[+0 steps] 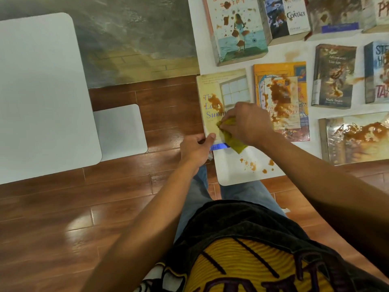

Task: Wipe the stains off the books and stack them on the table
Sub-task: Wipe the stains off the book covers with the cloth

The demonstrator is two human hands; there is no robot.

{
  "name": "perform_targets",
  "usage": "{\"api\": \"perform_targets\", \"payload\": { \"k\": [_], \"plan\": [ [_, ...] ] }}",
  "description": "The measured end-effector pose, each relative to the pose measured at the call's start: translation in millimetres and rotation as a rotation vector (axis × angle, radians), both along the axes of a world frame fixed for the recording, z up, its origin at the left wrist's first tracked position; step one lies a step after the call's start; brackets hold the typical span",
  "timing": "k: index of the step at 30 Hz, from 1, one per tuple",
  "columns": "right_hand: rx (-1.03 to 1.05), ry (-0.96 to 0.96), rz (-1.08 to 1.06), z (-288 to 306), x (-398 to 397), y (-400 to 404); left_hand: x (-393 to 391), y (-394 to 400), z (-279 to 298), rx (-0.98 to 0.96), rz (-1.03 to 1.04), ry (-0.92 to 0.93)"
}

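Observation:
A pale yellow book (212, 93) with a window on its cover lies at the near left corner of the white table (235, 171). A brown stain (215, 102) sits on its title. My right hand (246, 122) grips a yellow-green cloth (231, 137) and presses it on the book's lower cover. At the book's near left corner, my left hand (195, 147) holds the edge, thumb on the cover. Several other stained books lie on the table, among them an orange one (282, 98) and a beach-cover one (237, 28).
A second white table (37, 98) stands to the left, with a white stool (120, 129) beside it. Brown drops (252, 165) spot the near table edge. Wooden floor lies between the tables. More stained books (332, 76) fill the right side.

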State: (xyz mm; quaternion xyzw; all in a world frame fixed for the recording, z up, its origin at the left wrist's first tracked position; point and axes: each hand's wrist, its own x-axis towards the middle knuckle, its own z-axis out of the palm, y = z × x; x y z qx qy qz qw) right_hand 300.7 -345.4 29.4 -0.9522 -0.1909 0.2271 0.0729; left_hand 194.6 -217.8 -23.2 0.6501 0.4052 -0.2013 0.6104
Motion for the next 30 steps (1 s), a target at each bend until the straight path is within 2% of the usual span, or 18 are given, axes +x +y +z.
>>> {"api": "perform_targets", "payload": {
  "k": [3,4,8,12,16,21,25,30],
  "plan": [
    [0.029,-0.053,-0.152,1.2,13.6,-3.2,-1.0,0.3,-0.1,0.008,-0.027,0.003],
    [0.033,-0.078,-0.145,1.2,14.8,-2.0,-1.8,0.7,-0.5,0.011,-0.028,0.006],
    [0.019,-0.038,0.169,5.4,8.7,5.4,-2.4,1.0,-1.2,0.014,-0.021,0.003],
    [0.008,-0.124,-0.032,3.5,29.5,4.0,1.0,-1.0,2.4,-0.001,-0.009,0.004],
    [0.010,-0.013,0.166,4.8,18.8,11.8,0.5,0.4,4.3,0.012,-0.021,0.004],
    [0.017,-0.089,-0.051,3.1,37.7,5.8,-1.1,0.9,4.5,-0.006,-0.013,0.007],
    [-0.007,0.051,0.173,4.7,21.3,9.7,-2.6,1.3,3.5,-0.003,-0.015,0.010],
    [0.024,-0.021,-0.078,1.3,33.4,9.2,-0.4,0.9,3.1,-0.005,-0.003,0.006]
  ]
}}
